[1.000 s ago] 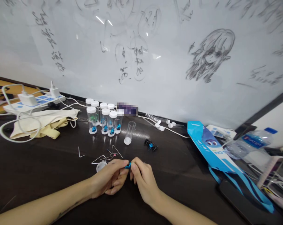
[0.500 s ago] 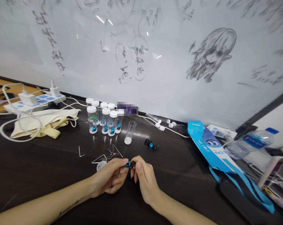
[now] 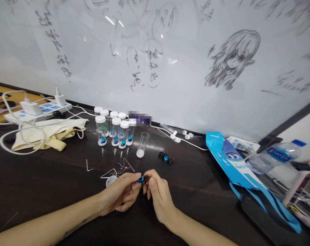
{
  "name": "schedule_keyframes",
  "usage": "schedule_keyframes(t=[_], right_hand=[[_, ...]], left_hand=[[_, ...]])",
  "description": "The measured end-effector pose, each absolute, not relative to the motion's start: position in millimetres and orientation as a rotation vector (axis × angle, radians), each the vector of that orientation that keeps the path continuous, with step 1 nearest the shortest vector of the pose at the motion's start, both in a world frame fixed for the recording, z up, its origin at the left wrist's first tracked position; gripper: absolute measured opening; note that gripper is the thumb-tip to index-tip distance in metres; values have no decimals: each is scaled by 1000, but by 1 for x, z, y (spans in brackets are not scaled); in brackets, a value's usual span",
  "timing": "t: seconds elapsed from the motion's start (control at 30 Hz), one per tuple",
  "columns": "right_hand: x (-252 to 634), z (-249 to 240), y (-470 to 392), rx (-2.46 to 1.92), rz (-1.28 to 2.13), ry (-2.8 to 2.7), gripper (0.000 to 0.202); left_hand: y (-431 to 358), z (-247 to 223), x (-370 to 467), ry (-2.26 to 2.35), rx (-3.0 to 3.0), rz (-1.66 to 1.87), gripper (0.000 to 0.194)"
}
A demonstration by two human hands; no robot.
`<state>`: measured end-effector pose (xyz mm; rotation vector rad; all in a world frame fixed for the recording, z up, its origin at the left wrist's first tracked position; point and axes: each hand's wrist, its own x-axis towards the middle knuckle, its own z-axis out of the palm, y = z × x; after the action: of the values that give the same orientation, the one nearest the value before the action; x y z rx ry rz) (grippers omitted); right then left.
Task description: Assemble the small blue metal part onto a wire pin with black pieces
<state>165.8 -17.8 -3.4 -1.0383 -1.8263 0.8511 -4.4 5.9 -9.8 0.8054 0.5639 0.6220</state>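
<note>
A small blue and black metal part [image 3: 141, 179] is pinched between my two hands above the dark table; its exact kind is too small to make out. My left hand [image 3: 125, 191] grips its left side with thumb and finger. On its right side, the fingertips of my right hand [image 3: 158, 193] are closed on the dark end. Just beyond the left hand lie thin bent metal wires or hex keys [image 3: 119, 172] and a small clear round lid or dish [image 3: 111, 181]. Blue and black small parts [image 3: 165, 159] lie in a pile beyond the right hand.
Several clear tubes with white caps [image 3: 116, 133] stand at the back, blue parts inside. An uncapped tube [image 3: 142, 145] stands nearer. A hex key [image 3: 88, 165], cloth bag [image 3: 49, 135] and power strip [image 3: 39, 111] are left; a blue bag [image 3: 229, 160] and water bottle [image 3: 278, 153] are right.
The blue and black part has turned very slightly between my fingers. Both hands stay in nearly the same place.
</note>
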Motion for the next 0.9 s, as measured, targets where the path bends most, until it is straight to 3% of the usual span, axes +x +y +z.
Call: schedule_keyframes(t=[0.5,0.9], right_hand=[[163,5,-18,-1148,672,-1909,20],[164,3,-16,-1133,856,-1891,37]], left_hand=[[3,-9,-2,575,864,667,41],[4,-11,-2,554,838,665,45]])
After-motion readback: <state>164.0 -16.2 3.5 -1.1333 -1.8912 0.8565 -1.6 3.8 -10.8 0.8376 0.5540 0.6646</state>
